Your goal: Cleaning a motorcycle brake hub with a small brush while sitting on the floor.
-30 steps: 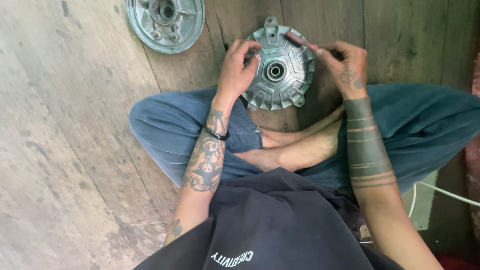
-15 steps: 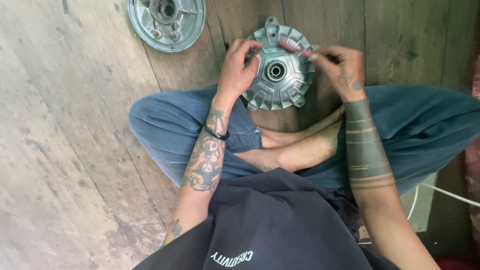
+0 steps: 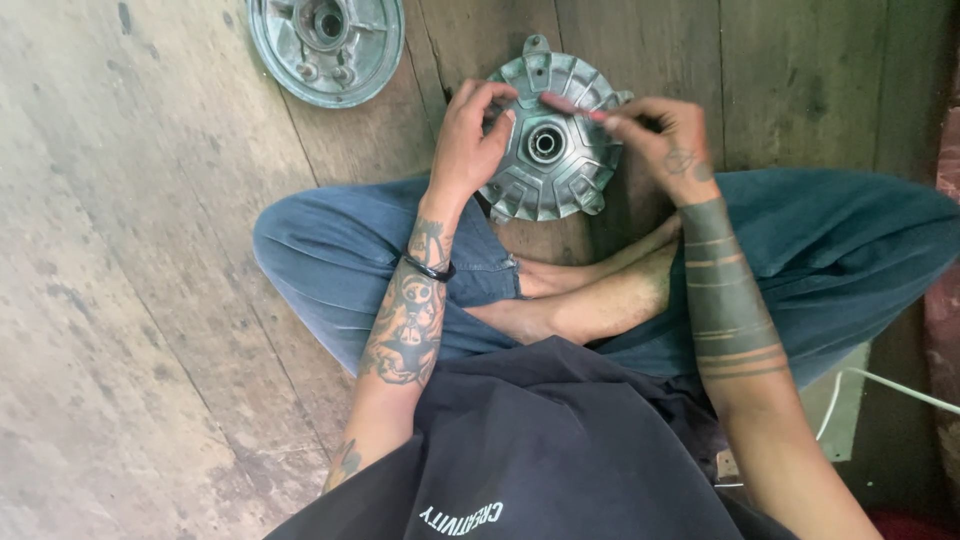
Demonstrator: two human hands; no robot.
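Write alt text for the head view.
A person sitting cross-legged on a worn wooden floor steadies a round ribbed grey metal hub with the left hand, while the right hand holds a thin pinkish tool over it. A second round metal plate lies nearby.

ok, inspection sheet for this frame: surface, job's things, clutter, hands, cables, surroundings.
Surface: worn grey wooden plank floor, stained.
Job's things: round ribbed grey metal hub with a central bore, on the floor before the crossed legs; thin pinkish stick laid over its top.
Clutter: second round grey metal drum plate on the floor, apart, upper left.
Hands: left hand grips the hub's left rim; right hand pinches the stick.
Cables: white cable at lower right.
Surroundings: person seated cross-legged, blue trousers, bare feet, dark shirt.
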